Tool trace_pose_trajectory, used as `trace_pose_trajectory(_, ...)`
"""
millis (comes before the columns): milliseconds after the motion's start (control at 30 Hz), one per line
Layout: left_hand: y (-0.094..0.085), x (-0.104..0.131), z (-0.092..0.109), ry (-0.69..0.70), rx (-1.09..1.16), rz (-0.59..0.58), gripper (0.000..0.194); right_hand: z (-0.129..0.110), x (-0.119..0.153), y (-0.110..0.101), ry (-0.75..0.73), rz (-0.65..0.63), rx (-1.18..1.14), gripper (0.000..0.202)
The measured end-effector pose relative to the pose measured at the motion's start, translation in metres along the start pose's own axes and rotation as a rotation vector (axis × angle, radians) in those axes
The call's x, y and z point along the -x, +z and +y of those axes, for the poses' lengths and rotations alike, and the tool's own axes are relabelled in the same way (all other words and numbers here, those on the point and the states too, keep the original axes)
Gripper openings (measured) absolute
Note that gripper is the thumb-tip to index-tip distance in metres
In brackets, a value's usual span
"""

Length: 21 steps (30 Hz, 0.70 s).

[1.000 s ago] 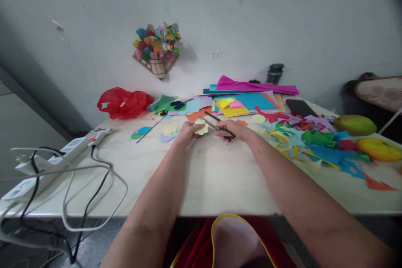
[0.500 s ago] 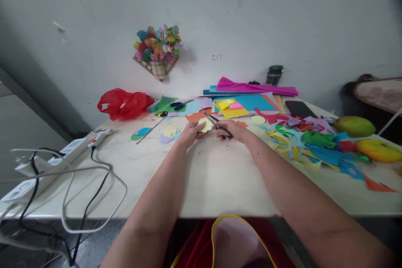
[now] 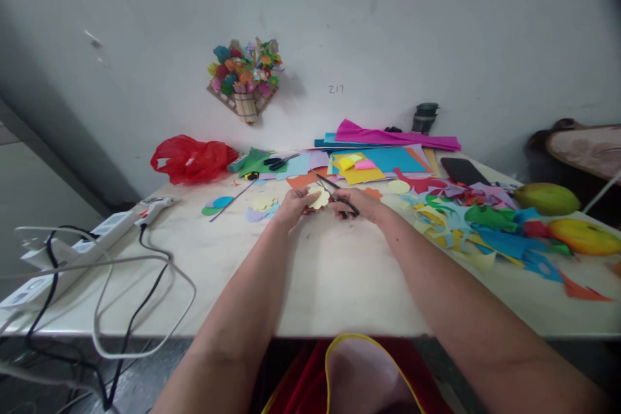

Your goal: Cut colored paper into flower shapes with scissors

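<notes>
My left hand (image 3: 294, 204) pinches a pale yellow paper flower (image 3: 319, 198) with a scalloped edge. In my right hand (image 3: 359, 201) is a pair of scissors (image 3: 347, 205) with dark handles, its blades parted and pointing up and left at the flower's right side. Left of my left hand lie more pale yellow paper flowers (image 3: 266, 204) over light blue and lilac pieces. An orange paper flower (image 3: 373, 193) and a pale yellow paper disc (image 3: 399, 187) rest beyond my right hand.
Paper scraps (image 3: 490, 220) spread across the right side, near two mango-like fruits (image 3: 546, 198) and a phone (image 3: 464, 171). Coloured sheets (image 3: 378, 160) and a second pair of scissors (image 3: 277, 162) lie at the back. A red plastic bag (image 3: 194, 160) and a power strip (image 3: 114, 228) with cables stand left.
The yellow flower has turned slightly in my left hand and shows more of its scalloped edge. The scissors have shifted only a little beside it.
</notes>
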<state>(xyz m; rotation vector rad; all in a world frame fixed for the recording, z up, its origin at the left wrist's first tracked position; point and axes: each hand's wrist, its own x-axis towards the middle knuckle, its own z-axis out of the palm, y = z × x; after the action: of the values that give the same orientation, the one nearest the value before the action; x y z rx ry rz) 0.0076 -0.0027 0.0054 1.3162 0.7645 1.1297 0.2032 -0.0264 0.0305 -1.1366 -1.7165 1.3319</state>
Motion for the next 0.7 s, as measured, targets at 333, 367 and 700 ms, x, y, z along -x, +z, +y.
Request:
trace_pose_trajectory(333, 0.0068, 0.0058, 0.0079, 0.030, 0.062, 0.063, 0.039, -0.0002, -0.0005, 0.0004, 0.005, -0.010, -0.007, 0.016)
trace_pose_trajectory(367, 0.0070, 0.0057, 0.0078, 0.031, 0.067, 0.073, 0.038, -0.0002, -0.0007, 0.0006, 0.006, -0.009, -0.003, 0.015)
trace_pose_trajectory(700, 0.0056, 0.0025, 0.0038, 0.019, 0.092, 0.119, 0.039, 0.0011, -0.0013, 0.0019, 0.004, 0.002, 0.028, 0.017)
